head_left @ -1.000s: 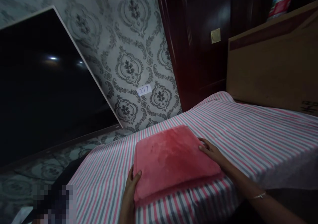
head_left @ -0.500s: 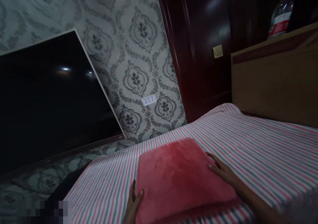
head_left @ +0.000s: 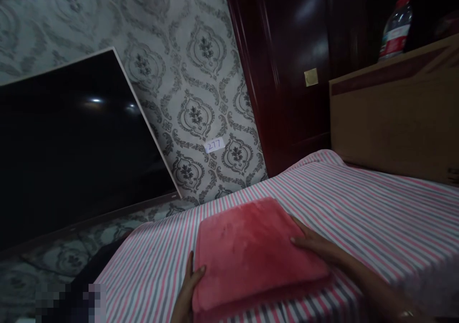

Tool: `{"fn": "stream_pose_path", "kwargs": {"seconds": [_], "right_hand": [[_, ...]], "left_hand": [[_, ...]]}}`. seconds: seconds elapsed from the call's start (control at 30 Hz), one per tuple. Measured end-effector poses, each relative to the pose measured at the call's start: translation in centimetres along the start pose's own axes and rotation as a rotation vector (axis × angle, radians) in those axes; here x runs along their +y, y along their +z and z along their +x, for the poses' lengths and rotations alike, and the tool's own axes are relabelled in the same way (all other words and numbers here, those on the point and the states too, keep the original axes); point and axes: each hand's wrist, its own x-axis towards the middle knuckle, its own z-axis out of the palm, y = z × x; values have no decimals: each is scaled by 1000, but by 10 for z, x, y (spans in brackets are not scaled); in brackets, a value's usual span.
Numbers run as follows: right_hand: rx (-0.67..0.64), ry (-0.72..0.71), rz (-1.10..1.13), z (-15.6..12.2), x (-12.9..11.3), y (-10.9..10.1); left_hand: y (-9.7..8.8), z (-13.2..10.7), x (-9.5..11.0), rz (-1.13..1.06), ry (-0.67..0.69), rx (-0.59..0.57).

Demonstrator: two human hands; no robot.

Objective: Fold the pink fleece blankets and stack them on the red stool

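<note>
A folded pink plush cloth (head_left: 251,253) lies flat as a thick rectangle on the striped sheet (head_left: 150,265), near its front edge. My left hand (head_left: 189,285) grips the cloth's left edge, thumb at the top rim and fingers stretched along the side. From the right, my right hand (head_left: 311,242) holds the opposite edge. Its thumb rests on the plush top, and the other fingers are partly hidden beyond the side.
A large dark screen (head_left: 71,146) with a pale frame stands at the left before patterned wallpaper (head_left: 201,74). A cardboard box (head_left: 390,117) sits at the right on the sheet, with a red-capped bottle (head_left: 396,31) above it. A paper label (head_left: 214,145) is on the wall.
The cloth has shifted slightly left and its near edge lies a little farther from me. Both hands have moved with it, the right one inward. The view has turned slightly.
</note>
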Motion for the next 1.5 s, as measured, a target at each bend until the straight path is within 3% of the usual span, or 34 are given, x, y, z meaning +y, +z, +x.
{"fn": "stream_pose_path", "kwargs": {"seconds": [0.13,0.3,0.4,0.5,0.6,0.7,0.83,0.93,1.0,1.13,1.27,1.37,1.5], "right_hand": [[-43,53,61,6,-34,1],[102,86,-99,44,-84,-2],[90,-22,-191,80,-117,-4],[-4,-178,-248,107,-152,-8],[-119,-305,-322,122,-169,-19],[-121,-298,-405,131,-146,-36],[-42,20,-616,133,-69,-52],[24,157,-722,127,-26,-60],[48,182,-692,121,-15,-64],[110,223,-497,100,-21,-71],[321,314,-254,65,-20,-71],[421,323,40,39,-5,-64],[465,198,285,16,15,-38]], "left_hand": [[12,-10,19,-33,16,-36],[28,3,54,-35,180,-43],[38,4,88,-71,279,10],[47,-12,117,-81,370,81],[52,-36,112,-98,427,94],[57,-51,65,-166,371,54],[61,-54,-13,-274,90,-63],[60,-54,-41,-282,-21,-19],[58,-54,-42,-266,-33,-13],[52,-55,-28,-187,-85,-17],[50,-54,-23,-113,-80,-54],[51,-53,-25,-88,-94,-70],[58,-54,-25,-165,-66,-118]]}}
